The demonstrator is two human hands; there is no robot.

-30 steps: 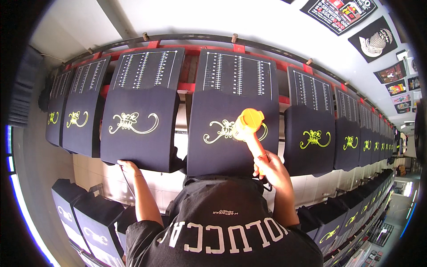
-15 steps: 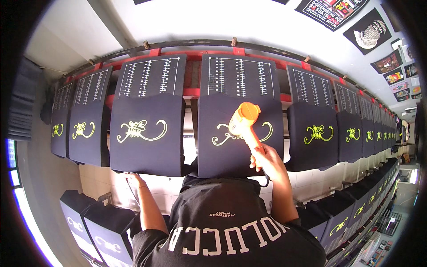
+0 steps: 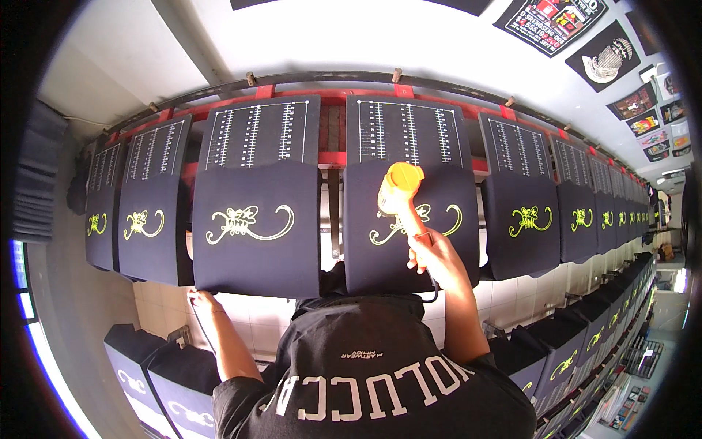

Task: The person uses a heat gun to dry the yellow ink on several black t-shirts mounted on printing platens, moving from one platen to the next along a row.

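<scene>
My right hand (image 3: pixel 439 257) grips the handle of an orange hair dryer (image 3: pixel 404 184), its fingers closed round it. The dryer is above a dark shirt (image 3: pixel 409 260) stretched on a board, partly covering the yellow-green curled print there. A dark cord drops from the dryer's handle by my wrist. My left hand (image 3: pixel 203 298) is low at the near edge of the neighbouring dark shirt (image 3: pixel 256 267), fingers closed on a thin cord (image 3: pixel 199 319) running down beside the forearm. That shirt carries the same curled print (image 3: pixel 248 224).
A long row of printing boards (image 3: pixel 259 132) with white ruled marks sits on a red metal frame (image 3: pixel 333 158). More dark printed shirts (image 3: pixel 523 219) continue to the right. Another row (image 3: pixel 567 358) stands behind me. Posters (image 3: pixel 603 55) hang on the upper-right wall.
The boards have shifted slightly right in view. My left hand has moved left along the boards' near edge. The dryer is now over the print's left-middle part, still in my right hand.
</scene>
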